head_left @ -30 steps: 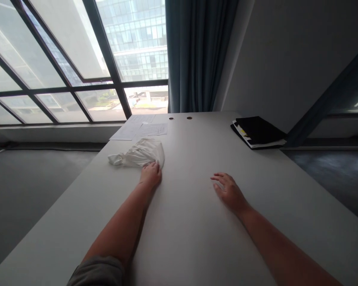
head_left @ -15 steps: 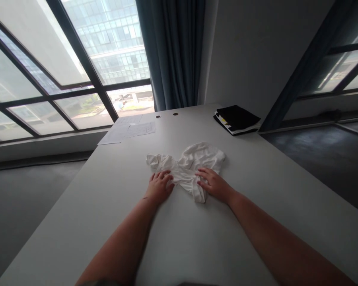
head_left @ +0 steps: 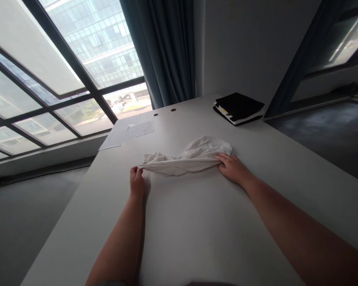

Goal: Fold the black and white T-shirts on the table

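A crumpled white cloth [head_left: 181, 165] lies across the table, its near edge drawn fairly straight between my two hands. My left hand [head_left: 136, 179] is closed in a pinch on the cloth's left corner. At the other end, my right hand [head_left: 231, 167] grips the near right edge, its fingers on top of the fabric and its thumb on the near side. Behind that edge the cloth stays bunched, with a rounded heap at the back right. Whether it is a garment I cannot tell.
The white table [head_left: 179, 222] stretches out ahead of me. Paper sheets [head_left: 140, 129] lie at its far left, and a black folder [head_left: 240, 106] with papers inside sits at the far right. Two cable holes are near the back edge. Windows and a blue curtain [head_left: 167, 51] stand beyond.
My hands have moved apart, the left one to the left and the right one to the right. The cloth's near edge has been pulled out straight between them.
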Motion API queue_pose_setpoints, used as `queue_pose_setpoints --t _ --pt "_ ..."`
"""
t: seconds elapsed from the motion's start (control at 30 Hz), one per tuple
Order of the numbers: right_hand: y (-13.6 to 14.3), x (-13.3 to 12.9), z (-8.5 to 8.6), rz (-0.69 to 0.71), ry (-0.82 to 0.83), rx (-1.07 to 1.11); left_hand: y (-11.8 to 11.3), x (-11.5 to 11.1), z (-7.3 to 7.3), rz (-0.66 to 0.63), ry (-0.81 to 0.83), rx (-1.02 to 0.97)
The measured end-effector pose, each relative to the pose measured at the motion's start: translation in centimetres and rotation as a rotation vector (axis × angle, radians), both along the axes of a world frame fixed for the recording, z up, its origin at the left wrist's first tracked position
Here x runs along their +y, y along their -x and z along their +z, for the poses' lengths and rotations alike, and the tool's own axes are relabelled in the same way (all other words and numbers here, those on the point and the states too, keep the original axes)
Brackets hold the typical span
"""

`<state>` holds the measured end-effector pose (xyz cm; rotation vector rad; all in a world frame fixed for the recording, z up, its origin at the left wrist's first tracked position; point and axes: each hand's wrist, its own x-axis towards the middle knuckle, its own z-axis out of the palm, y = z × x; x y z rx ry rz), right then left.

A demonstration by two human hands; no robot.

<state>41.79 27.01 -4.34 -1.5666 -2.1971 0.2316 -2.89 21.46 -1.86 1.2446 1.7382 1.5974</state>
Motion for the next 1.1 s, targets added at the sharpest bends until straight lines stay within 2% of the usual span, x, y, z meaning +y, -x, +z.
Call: queue_pose_setpoints --t 0.13,0.23,0.3,0.4,0.5,0.57,0.67,0.77,0.87,0.97,1.03,1.1 --pt "-0.3 0.4 0.4 -0.036 -0.011 0.039 -1.5 -0.5 0.1 -0.035 -0.076 -0.167" --pt "-0.8 0.3 1.6 -0.111 -0.039 0.113 -2.4 -1.0 0.8 -0.067 -0.046 -0.171" --pt "-1.5 0.0 2.7 -0.141 -0.033 0.198 -2.1 -1.2 1.5 -0.096 -0.048 -0.235" --pt "-2.8 -0.3 3.9 -0.097 0.023 0.363 -0.6 -1.3 2.4 -0.253 0.01 -0.403" --pt "-4.0 0.1 3.7 -0.113 0.041 0.478 0.8 -1.2 2.5 -0.461 0.136 -0.542" --pt "-4.5 0.8 3.0 -0.208 -0.029 0.472 1.2 -0.8 2.1 -0.445 0.111 -0.605" --pt "-4.7 1.8 2.1 -0.333 -0.243 0.393 1.3 -0.1 1.1 -0.283 -0.088 -0.598" --pt "-4.1 1.7 2.3 -0.25 -0.363 0.291 1.2 0.3 0.1 -0.245 -0.161 -0.34" --pt "-2.6 0.4 3.5 -0.034 -0.349 0.176 0.7 0.3 -1.0 -0.284 0.004 0.161" --pt "-0.9 -0.9 4.2 0.169 -0.228 0.051 -0.3 0.4 -1.7 -0.261 0.188 0.572" --pt "-0.2 -1.3 4.1 0.262 -0.116 -0.022 -0.8 0.5 -1.7 -0.235 0.228 0.698" --pt "-0.2 -1.2 3.8 0.287 -0.037 -0.037 -0.9 0.5 -1.3 -0.242 0.221 0.727"
